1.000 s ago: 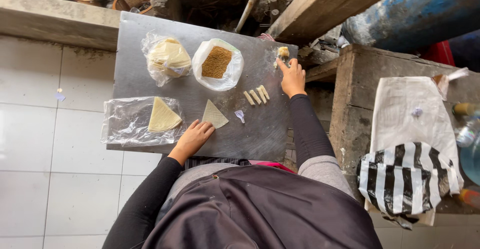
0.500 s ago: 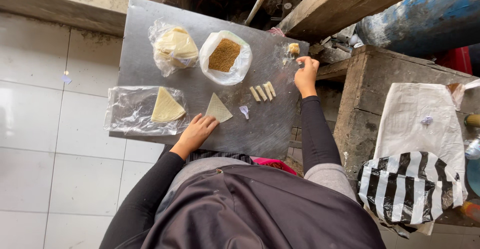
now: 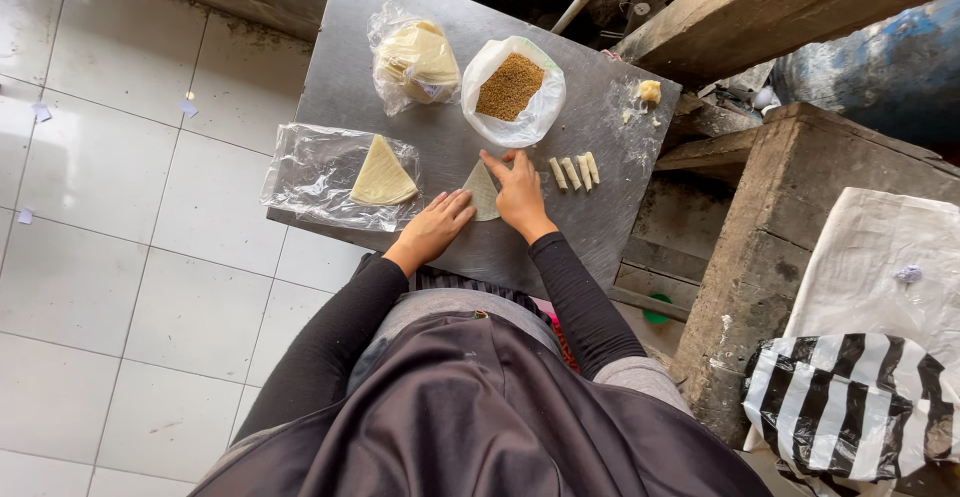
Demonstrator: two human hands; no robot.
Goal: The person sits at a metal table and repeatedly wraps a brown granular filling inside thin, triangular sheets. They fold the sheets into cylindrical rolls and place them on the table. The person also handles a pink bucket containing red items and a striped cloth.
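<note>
A single head-worn camera looks almost straight down over the person's own chest and dark apron, so the torso fills the bottom of the frame and both sleeved arms reach up and away from the lens toward the grey metal desk. The view sits fairly high and wide rather than close: the whole desk top fits in the upper middle, with white floor tiles running down the left side and rough wooden beams and a striped bag along the right. The left hand and right hand lie near the frame's centre.
</note>
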